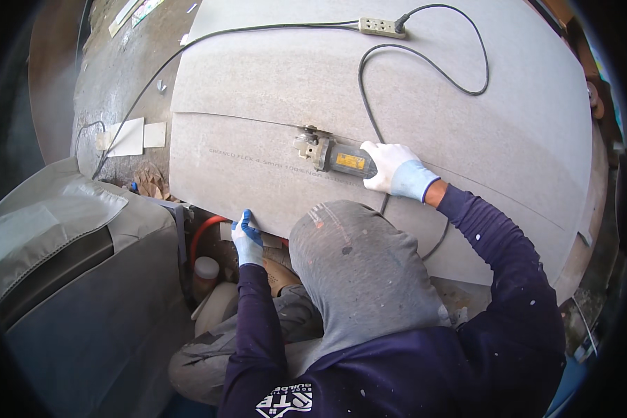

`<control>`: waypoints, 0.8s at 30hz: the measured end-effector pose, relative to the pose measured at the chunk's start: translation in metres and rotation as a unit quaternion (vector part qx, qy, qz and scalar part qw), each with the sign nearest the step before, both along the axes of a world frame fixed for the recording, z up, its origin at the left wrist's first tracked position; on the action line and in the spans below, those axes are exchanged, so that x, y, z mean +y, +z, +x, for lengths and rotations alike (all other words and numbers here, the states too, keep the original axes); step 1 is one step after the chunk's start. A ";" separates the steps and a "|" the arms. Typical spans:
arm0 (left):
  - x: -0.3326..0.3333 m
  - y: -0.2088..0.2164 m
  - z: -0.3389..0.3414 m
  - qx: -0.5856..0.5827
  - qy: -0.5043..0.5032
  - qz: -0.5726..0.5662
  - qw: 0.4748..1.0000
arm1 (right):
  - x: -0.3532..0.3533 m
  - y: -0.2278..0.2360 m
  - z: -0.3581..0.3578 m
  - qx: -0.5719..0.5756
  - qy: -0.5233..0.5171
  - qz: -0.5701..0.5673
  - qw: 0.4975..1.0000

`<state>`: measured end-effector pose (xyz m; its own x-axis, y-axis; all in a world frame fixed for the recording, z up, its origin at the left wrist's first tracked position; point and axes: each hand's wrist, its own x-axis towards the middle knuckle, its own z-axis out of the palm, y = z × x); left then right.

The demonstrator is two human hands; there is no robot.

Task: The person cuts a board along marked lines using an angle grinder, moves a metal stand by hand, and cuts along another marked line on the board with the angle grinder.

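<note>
My right hand (396, 169), in a white glove, is closed round the dark body of an angle grinder (347, 160). The grinder's metal head and disc lie at a thin dark line running across the large grey board (244, 188). Whether the disc is spinning, I cannot tell. My left hand (247, 239), in a white glove with blue-coated fingers, grips the near edge of this board, left of the grinder. Between my arms, stained grey cloth (366, 268) bulges up and hides part of the board's near edge.
A power strip (381, 27) lies on the board's far side, with black cords (258, 28) looping across. At left stands a bulky grey-covered thing (90, 292). A jar (205, 268) and a red hose (198, 237) sit below the board's edge. White offcuts (127, 138) lie at left.
</note>
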<state>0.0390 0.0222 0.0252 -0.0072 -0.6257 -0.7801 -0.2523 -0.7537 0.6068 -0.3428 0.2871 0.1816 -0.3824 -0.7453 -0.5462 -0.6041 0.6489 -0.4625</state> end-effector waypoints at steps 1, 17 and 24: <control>0.000 0.001 0.000 0.000 0.001 -0.002 1.000 | 0.002 0.000 0.001 0.000 0.001 -0.002 1.000; 0.034 0.051 -0.053 -0.012 0.204 -0.062 0.977 | -0.053 0.066 0.033 0.001 -0.098 -0.154 0.983; 0.041 0.137 -0.070 -0.144 -0.077 -0.159 0.974 | -0.106 0.170 0.055 0.001 -0.189 -0.147 0.971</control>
<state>-0.0313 0.0629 0.1621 0.0705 -0.8452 -0.5297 -0.5419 -0.4783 0.6910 -0.2876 0.1811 0.3511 -0.6605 -0.6747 -0.3294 -0.3493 0.6645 -0.6606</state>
